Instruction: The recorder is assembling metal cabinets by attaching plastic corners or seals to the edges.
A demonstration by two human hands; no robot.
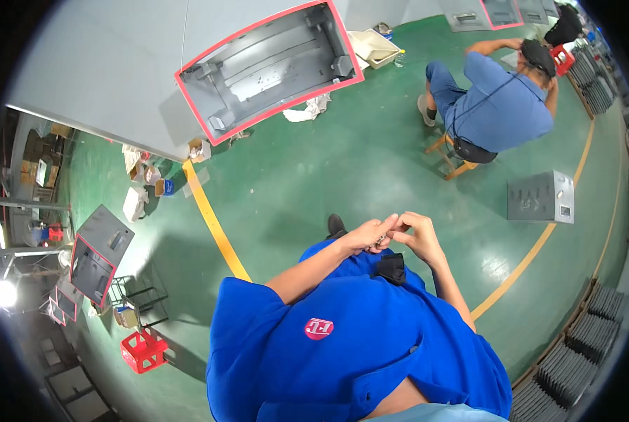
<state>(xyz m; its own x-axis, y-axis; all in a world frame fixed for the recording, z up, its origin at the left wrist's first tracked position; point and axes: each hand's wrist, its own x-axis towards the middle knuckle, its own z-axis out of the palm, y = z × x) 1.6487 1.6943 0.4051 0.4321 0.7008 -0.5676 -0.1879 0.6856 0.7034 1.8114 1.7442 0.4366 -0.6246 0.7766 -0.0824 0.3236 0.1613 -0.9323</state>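
Note:
In front of my waist, my left hand (371, 238) is cupped with its fingers curled around several small dark pieces (380, 240). They look like small metal hardware, too tiny to name. My right hand (417, 237) meets it from the right, thumb and fingers drawn together in a pinch at the left hand's fingertips. Whatever is in that pinch is hidden. Ahead of me and to the left is a grey metal cabinet shell (272, 70) with a red rim, its hollow side facing up. Neither hand touches it.
A person in blue (497, 105) sits on a wooden stool (459, 169) at the far right. A closed grey metal box (532, 198) stands on the floor. Small boxes (163, 187), a red stool (143, 350) and another cabinet shell (93, 271) are at left; stacked grey panels (575, 348) line the right.

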